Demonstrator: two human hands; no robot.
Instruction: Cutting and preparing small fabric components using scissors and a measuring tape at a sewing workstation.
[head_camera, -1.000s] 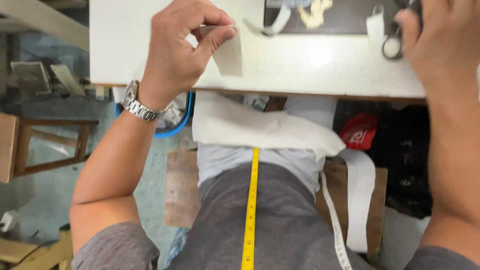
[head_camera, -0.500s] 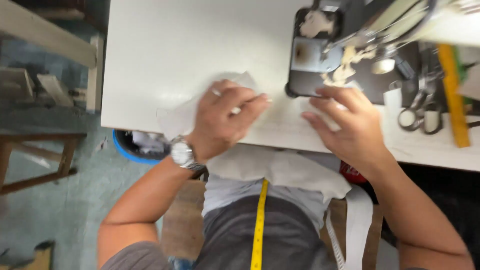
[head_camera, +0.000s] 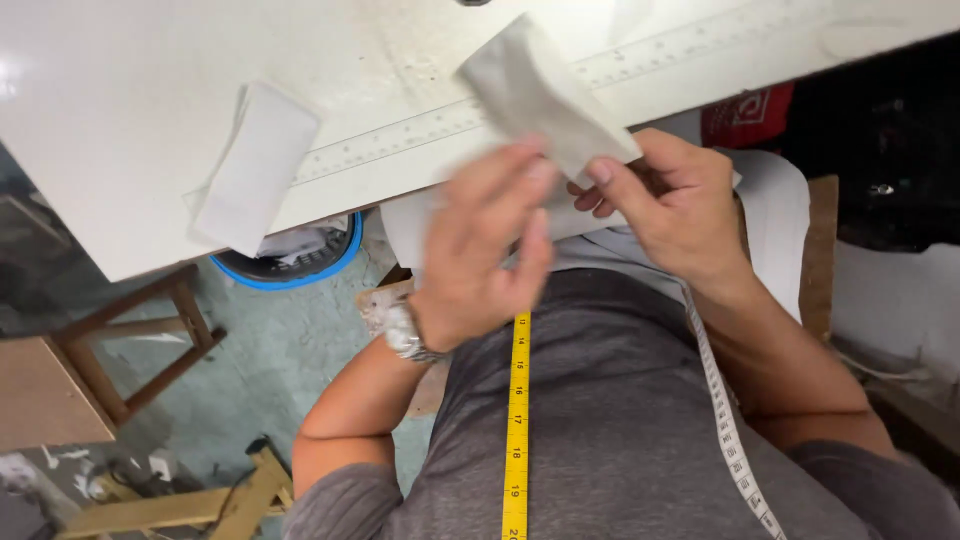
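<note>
I log a pale grey folded fabric piece (head_camera: 545, 95) held over the near edge of the white table (head_camera: 120, 120), just in front of the person's chest. Its long axis runs diagonally, from the upper left end out over the tabletop down to the lower right end at the fingers. The right hand (head_camera: 680, 205) pinches that lower right corner between thumb and fingertips, so it is closed on the cloth. The left hand (head_camera: 490, 245) is blurred; its fingers are stretched out and raised against the lower edge of the piece, and I cannot tell whether they grip it or only touch it. A wristwatch (head_camera: 405, 335) sits on the left wrist. A second white folded piece (head_camera: 255, 165) lies flat on the table well to the left, its long axis tilted from upper right to lower left, lower end overhanging the table edge. A ruler scale (head_camera: 400, 140) is marked along the tabletop. A yellow measuring tape (head_camera: 517, 420) hangs down the grey shirt (head_camera: 600, 430), with a white tape (head_camera: 725, 420) beside it.
</note>
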